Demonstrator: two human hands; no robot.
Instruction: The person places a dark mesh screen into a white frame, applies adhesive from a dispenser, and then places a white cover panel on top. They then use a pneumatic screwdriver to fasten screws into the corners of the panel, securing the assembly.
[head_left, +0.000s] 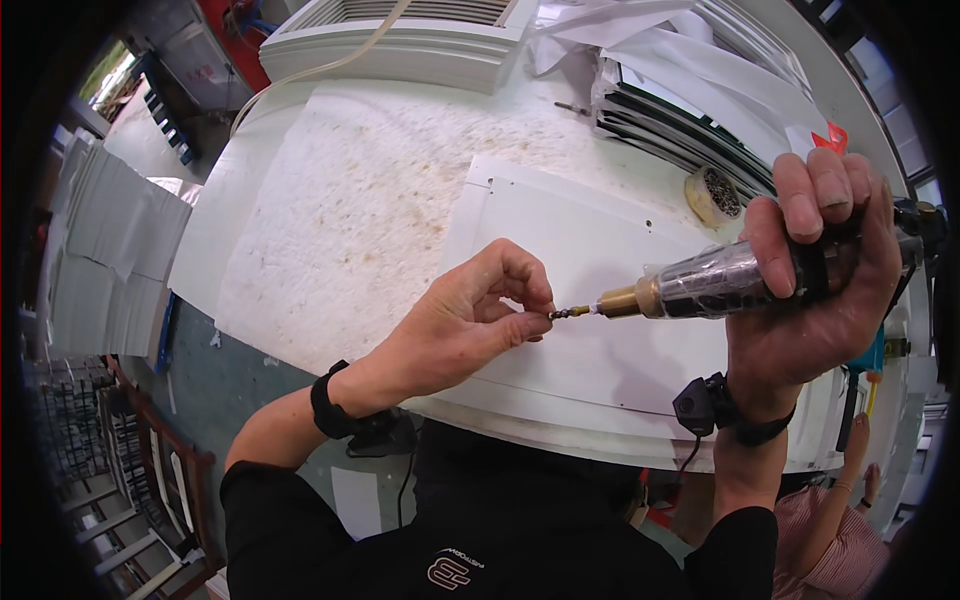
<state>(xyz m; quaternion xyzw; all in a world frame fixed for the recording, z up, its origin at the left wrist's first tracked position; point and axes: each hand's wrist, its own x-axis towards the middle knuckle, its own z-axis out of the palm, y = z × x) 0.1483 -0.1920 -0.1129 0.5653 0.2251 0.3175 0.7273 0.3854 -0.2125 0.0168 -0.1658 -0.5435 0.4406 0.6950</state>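
Observation:
My right hand is wrapped round the body of a power screwdriver, whose barrel is covered in clear wrap and whose nose is brass-coloured. The tool lies nearly level, its bit pointing left. At the bit's end is a small dark screw. Thumb and fingertips of my left hand are closed in a pinch on the screw's far end, so that end is hidden. Below both hands lies a flat white panel with small holes near its edges.
A round tub of small screws stands at the panel's far right. Behind it are stacked dark-edged panels under white wrapping. White louvred frames are piled at the back, with a pale hose across them. Another person is at lower right.

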